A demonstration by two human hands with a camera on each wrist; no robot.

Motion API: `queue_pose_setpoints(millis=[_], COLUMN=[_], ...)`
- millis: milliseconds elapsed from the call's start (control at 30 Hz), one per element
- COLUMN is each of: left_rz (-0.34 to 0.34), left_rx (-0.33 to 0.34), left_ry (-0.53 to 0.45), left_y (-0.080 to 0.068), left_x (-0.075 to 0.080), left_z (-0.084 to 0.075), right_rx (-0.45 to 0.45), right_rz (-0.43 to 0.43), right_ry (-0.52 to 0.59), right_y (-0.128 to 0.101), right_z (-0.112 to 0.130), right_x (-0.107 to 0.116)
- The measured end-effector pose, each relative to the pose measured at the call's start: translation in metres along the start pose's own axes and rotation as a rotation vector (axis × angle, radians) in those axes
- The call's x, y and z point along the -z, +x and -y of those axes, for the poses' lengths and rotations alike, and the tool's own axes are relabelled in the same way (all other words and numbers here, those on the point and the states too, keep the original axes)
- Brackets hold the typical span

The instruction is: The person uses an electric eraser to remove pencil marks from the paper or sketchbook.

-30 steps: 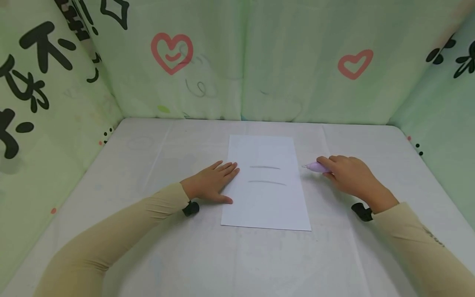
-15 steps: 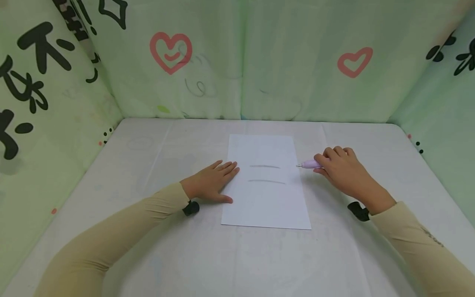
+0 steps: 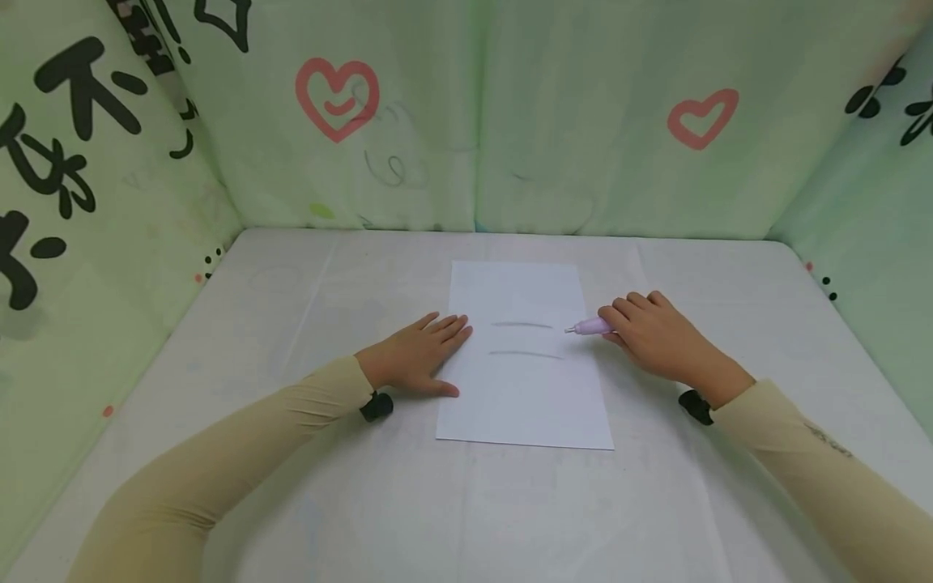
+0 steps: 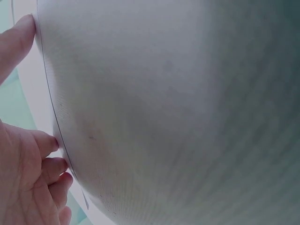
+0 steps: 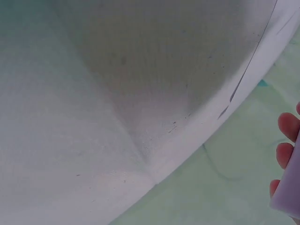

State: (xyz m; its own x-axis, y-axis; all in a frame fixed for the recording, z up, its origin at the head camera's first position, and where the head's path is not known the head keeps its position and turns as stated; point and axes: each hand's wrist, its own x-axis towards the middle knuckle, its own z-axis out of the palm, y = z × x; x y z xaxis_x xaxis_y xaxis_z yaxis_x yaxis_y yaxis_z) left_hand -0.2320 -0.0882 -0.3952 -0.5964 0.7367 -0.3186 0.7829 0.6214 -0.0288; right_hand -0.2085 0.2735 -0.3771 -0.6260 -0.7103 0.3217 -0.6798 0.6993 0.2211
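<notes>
Leftward has come the right hand (image 3: 649, 336) pinching one purple pen (image 3: 589, 327) over one sheet (image 3: 525, 389) bearing two strokes; left hand (image 3: 417, 360) flat, spread.

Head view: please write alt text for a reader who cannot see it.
A right hand holds a lilac pen, its tip at the right edge of a white paper sheet bearing two grey lines. The left hand presses flat on the sheet's left edge, on a white table.
</notes>
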Motion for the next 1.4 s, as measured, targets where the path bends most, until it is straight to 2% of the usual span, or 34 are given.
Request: queue_pose_setpoints(millis=[167,533,1400], left_rz=[-0.003,-0.009,-0.002], left_rx=[0.001,-0.004,0.002], left_ry=[-0.002,-0.026,-0.046], left_y=[-0.001,-0.002,-0.002], left_x=[0.001,0.003,0.002], left_z=[0.0,-0.001,0.0], right_rx=[-0.008,-0.099,-0.084], right_rz=[0.061,0.216,0.278], right_ry=[0.021,0.061,0.084], right_y=[0.007,0.019,0.031], right_z=[-0.005,-0.01,-0.012], right_x=[-0.004,-0.01,-0.019])
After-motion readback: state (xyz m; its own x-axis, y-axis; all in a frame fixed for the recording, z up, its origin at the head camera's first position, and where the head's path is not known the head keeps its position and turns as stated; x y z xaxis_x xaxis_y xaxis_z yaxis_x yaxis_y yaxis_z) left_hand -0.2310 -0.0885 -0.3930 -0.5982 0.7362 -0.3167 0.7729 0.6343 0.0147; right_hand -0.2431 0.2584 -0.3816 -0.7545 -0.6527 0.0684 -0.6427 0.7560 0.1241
